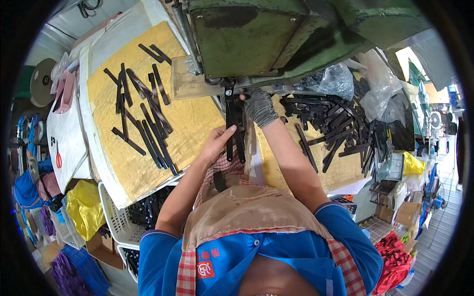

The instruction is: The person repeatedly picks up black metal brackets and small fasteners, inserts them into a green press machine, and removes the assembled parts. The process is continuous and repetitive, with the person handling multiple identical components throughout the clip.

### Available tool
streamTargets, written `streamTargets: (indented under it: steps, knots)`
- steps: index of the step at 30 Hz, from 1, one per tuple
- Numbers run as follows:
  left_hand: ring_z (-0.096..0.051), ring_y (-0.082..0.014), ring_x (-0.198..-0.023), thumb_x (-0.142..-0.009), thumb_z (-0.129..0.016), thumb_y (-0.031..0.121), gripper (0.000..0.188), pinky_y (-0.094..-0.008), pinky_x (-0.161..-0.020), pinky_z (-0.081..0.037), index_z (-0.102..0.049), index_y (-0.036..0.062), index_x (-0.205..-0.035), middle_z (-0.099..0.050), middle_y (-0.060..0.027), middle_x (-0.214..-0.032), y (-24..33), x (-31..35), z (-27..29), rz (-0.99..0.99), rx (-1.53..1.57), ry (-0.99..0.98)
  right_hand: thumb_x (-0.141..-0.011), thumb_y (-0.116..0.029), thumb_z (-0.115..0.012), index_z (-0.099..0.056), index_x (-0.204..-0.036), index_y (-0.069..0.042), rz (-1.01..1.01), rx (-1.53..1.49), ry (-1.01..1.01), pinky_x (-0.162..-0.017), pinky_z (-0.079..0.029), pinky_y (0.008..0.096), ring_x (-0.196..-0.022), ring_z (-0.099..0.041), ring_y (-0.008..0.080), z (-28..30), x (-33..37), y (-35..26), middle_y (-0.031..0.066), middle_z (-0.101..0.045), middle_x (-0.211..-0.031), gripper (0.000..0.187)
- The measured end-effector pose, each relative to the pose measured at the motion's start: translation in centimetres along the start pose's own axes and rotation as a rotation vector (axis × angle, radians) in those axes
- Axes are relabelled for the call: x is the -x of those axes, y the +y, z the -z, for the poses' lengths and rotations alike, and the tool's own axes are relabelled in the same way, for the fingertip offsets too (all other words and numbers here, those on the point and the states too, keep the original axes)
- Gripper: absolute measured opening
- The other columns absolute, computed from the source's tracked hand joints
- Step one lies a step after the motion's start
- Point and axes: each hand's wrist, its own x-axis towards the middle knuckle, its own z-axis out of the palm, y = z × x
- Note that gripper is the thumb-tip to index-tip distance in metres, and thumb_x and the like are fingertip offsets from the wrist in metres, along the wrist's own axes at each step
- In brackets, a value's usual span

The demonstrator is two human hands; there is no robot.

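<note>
Two flat black strips [230, 140] lie lengthwise below the working head of a green machine [242, 42], their upper ends under its metal tip [228, 92]. Bare and closed, my left hand [217, 143] grips the strips from the left, its thumb across them. My right hand [260, 107], in a grey knit glove, is closed at their upper end, right beside the tip. Its fingertips press against the strips there and are partly hidden. Several more black strips [157, 143] are scattered on the yellowish board [190, 116] to the left.
A dense heap of black strips [340, 130] covers much of the right board [276, 163]. Clear plastic bags [333, 81] lie behind it. Below the left board's edge stands a white basket [116, 217] with black pieces. The machine body overhangs the far middle.
</note>
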Motion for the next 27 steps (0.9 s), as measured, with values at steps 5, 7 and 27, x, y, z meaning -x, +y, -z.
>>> streamTargets:
  steps: [5, 7, 27]
  knots:
    - [-0.045, -0.0051, -0.052, -0.101, -0.055, 0.028, 0.034, -0.0222, -0.050, -0.035, -0.070, -0.0028, -0.105, -0.055, 0.0042, -0.062, -0.3, 0.2, -1.0, -0.013, 0.195, -0.105, -0.098, -0.020, -0.050, -0.057, -0.100, -0.008, -0.013, 0.058, -0.046, -0.055, -0.047, 0.0302, -0.068, -0.056, 0.0188, 0.6, -0.3, -0.2, 0.0080, -0.062, -0.085, 0.014]
    - [-0.044, -0.0048, -0.053, -0.100, -0.056, 0.028, 0.033, -0.0221, -0.052, -0.035, -0.071, -0.0014, -0.100, -0.053, 0.0040, -0.060, 0.9, 0.5, -1.5, 0.003, 0.176, -0.097, -0.099, -0.026, -0.052, -0.058, -0.104, -0.009, 0.021, 0.055, -0.091, -0.058, -0.048, 0.0310, -0.074, -0.058, 0.0188, 1.9, -0.8, -0.5, 0.0068, -0.064, -0.092, 0.018]
    - [-0.063, -0.0317, -0.085, -0.082, -0.063, 0.005, 0.033, -0.0386, -0.071, -0.052, -0.063, 0.0111, -0.114, -0.054, -0.0126, -0.098, -7.5, 17.0, 13.0, -0.306, -1.056, 0.764, -0.079, -0.023, -0.078, -0.064, -0.095, -0.003, 0.375, 1.900, 0.274, -0.076, -0.050, 0.0417, -0.082, -0.062, 0.0312, 16.4, 18.4, -11.5, 0.0126, -0.060, -0.083, 0.029]
